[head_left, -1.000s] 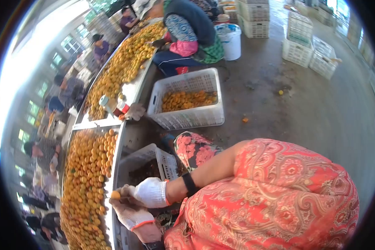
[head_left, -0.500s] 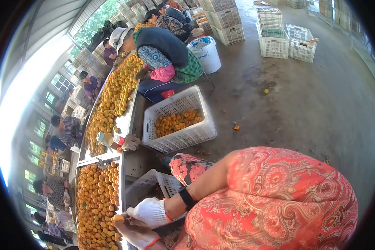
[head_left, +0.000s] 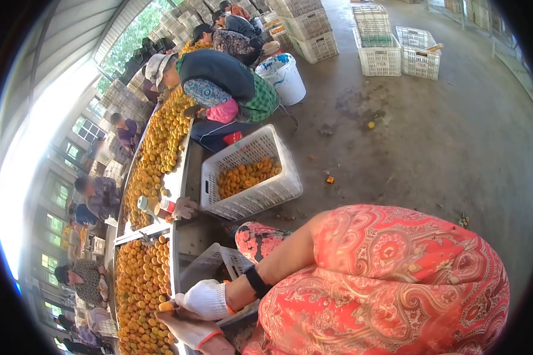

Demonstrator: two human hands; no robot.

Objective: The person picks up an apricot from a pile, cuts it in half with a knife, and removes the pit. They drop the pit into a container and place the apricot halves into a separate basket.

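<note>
My right hand, in a white knit glove below a black wristband, is closed close to the fruit. A thin dark thing shows at its fingertips, too small to name. Just below it, my left hand, gloved with bare fingers showing, is closed around an orange apricot. The two hands nearly meet at this fruit, over the edge of a metal-rimmed table section heaped with apricots. Partly under my right forearm stands a white crate, its contents mostly hidden.
A white crate of orange fruit pieces stands on the floor beside the table. On the table divider are a jar, a red container and a glove. A co-worker bends over the farther heap. White bucket and stacked crates lie beyond.
The view has shifted slightly, so the surroundings sit a little differently. Both hands stay together at the apricot, with little visible change in their grip.
</note>
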